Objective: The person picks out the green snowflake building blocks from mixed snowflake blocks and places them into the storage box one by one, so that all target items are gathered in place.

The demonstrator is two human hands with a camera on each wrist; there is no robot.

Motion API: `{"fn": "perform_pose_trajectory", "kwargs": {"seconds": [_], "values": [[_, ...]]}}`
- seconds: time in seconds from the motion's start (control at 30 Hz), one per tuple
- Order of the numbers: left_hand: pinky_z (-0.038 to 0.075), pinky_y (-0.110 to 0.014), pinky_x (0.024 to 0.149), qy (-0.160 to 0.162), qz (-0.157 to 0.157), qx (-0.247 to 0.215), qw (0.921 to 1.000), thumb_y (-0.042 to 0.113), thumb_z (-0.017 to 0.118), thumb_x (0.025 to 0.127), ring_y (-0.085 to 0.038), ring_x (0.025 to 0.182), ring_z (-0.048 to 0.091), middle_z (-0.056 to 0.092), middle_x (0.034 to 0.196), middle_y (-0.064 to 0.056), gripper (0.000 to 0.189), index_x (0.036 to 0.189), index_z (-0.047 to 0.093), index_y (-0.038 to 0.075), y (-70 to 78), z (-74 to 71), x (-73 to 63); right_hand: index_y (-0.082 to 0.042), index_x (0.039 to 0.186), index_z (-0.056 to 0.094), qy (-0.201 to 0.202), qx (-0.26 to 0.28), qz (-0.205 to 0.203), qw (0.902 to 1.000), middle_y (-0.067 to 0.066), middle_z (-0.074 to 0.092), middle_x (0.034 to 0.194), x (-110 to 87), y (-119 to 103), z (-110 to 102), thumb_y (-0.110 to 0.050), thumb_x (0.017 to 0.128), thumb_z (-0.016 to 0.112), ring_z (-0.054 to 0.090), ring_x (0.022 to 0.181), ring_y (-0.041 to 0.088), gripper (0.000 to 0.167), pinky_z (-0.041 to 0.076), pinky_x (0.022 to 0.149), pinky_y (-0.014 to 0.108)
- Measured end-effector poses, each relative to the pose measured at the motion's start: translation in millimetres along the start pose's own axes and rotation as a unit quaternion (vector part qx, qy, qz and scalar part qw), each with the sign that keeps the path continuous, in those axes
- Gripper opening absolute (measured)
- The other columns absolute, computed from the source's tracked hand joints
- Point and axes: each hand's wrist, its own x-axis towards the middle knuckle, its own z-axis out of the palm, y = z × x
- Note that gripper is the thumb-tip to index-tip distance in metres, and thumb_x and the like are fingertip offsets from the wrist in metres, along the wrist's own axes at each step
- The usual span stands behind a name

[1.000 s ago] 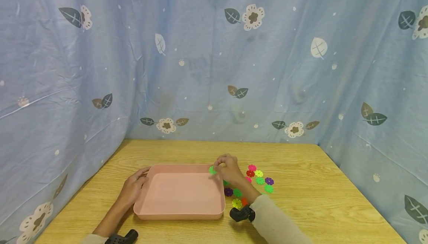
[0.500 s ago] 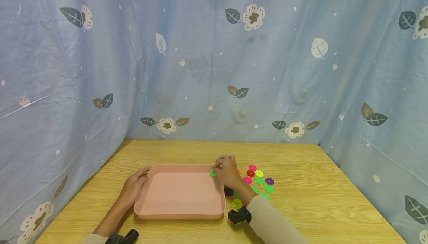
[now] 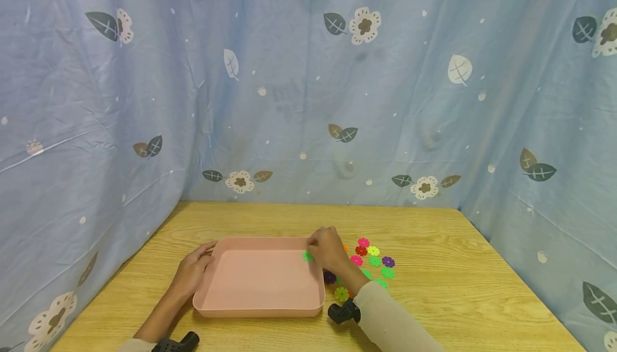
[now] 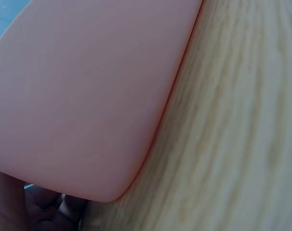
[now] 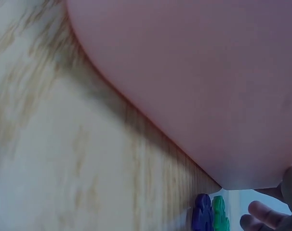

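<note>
A shallow pink rectangular tray (image 3: 260,312) lies on the wooden table. My left hand (image 3: 190,272) holds its left side, thumb over the rim and fingers outside; the left wrist view shows the tray's outer wall (image 4: 98,96) with fingers at its corner. My right hand (image 3: 328,250) is bent over the tray's far right corner. Its fingertips pinch a green flower-shaped disc (image 3: 307,256) just inside the right wall. Part of that disc is hidden behind the fingers. In the right wrist view, curled fingers (image 5: 264,215) show beyond the tray's corner.
Right of the tray, several flower-shaped discs lie scattered, among them a purple disc (image 3: 388,261), a yellow disc (image 3: 373,251) and a red disc (image 3: 361,251). My right forearm covers some. A blue patterned curtain (image 3: 308,100) hangs behind and beside the table (image 3: 448,287).
My right hand has come slightly down and nearer along the tray's right side, and the green disc has lowered with it. My left hand and the tray have stayed in place.
</note>
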Motion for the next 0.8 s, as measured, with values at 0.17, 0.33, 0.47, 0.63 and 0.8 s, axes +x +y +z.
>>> {"fn": "perform_pose_trajectory", "kwargs": {"seconds": [0.17,0.33,0.47,0.63,0.8], "values": [[0.053,-0.033,0.089,0.005,0.005,0.010,0.9999,0.013,0.042,0.107,-0.038,0.120,0.062,0.059,0.137,-0.026,0.044,0.150,0.047,0.003,1.4,0.4,-0.2,-0.007,0.082,0.082,-0.013,0.011,0.013,0.9998,0.009,0.073,0.094,-0.9,1.4,0.8,-0.009,0.087,0.077,0.064,0.100,0.032,0.006,0.057,0.082,0.043],[0.053,-0.033,0.089,0.006,0.007,0.010,0.9999,0.013,0.042,0.107,-0.038,0.119,0.062,0.059,0.137,-0.026,0.044,0.149,0.048,0.003,2.3,0.3,-0.3,-0.012,0.073,0.080,-0.039,0.038,0.038,0.9978,0.008,0.072,0.093,-1.3,0.4,-0.9,-0.011,0.081,0.083,0.058,0.101,0.032,0.009,0.056,0.078,0.042],[0.053,-0.034,0.090,0.002,0.007,0.005,1.0000,0.014,0.041,0.108,-0.038,0.120,0.061,0.058,0.138,-0.027,0.044,0.150,0.047,0.003,1.8,-0.4,-0.5,-0.016,0.060,0.075,-0.053,0.045,0.042,0.9967,0.004,0.070,0.087,-1.2,-2.1,-3.3,-0.008,0.076,0.086,0.054,0.101,0.032,0.020,0.053,0.076,0.042],[0.053,-0.034,0.090,-0.003,0.007,0.003,1.0000,0.014,0.041,0.108,-0.039,0.121,0.061,0.056,0.140,-0.027,0.044,0.151,0.045,0.003,1.0,-1.0,-1.1,-0.017,0.057,0.074,-0.057,0.039,0.054,0.9961,0.003,0.069,0.087,-1.1,-4.6,-4.0,-0.008,0.073,0.088,0.050,0.105,0.034,0.023,0.053,0.079,0.045],[0.054,-0.032,0.087,-0.004,0.006,-0.003,1.0000,0.014,0.040,0.108,-0.038,0.119,0.062,0.057,0.139,-0.026,0.044,0.150,0.046,0.003,1.9,-0.8,-1.4,-0.016,0.059,0.076,-0.059,0.030,0.055,0.9963,0.006,0.070,0.092,-1.4,-5.7,-4.0,-0.009,0.074,0.087,0.050,0.108,0.036,0.020,0.054,0.079,0.044]]}}
